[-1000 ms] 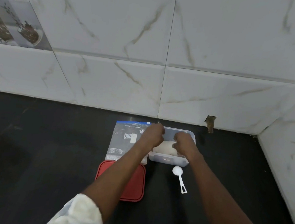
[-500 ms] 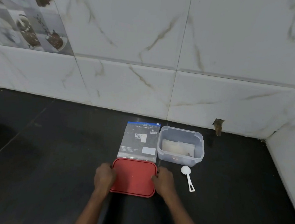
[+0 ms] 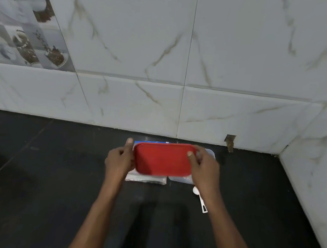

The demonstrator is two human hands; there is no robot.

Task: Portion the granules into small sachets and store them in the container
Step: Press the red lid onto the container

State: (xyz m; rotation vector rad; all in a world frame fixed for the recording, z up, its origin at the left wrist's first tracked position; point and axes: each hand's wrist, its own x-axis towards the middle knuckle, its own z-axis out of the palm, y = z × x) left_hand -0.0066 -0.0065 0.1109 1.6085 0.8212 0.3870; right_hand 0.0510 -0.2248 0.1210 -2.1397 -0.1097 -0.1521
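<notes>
From the head view, both my hands were out in front of me over the black tabletop, and between them I held the red lid. My left grip was clamped on the lid's left short edge, with the thumb standing up along that edge and the fingers curled behind it. My right grip was clamped on the right short edge, with the thumb laid across the lid's top face near its far corner. The lid's red top faced me and sat a little askew.

The lid was not seated on anything. It hung across my sight and covered the upper part of the granule bag and the left part of the clear container. Only the bag's lower strip showed below the lid, lying flat on the tabletop. The container stood just beside the bag on its right. I could see its far right corner past my right hand and a bit of its near wall under the lid. Its inside was hidden, so I could not tell what lay in it.

A white scoop lay on the tabletop just near of the container, partly behind my right wrist, with its handle pointing toward me. Marble-patterned wall tiles rose behind everything.
</notes>
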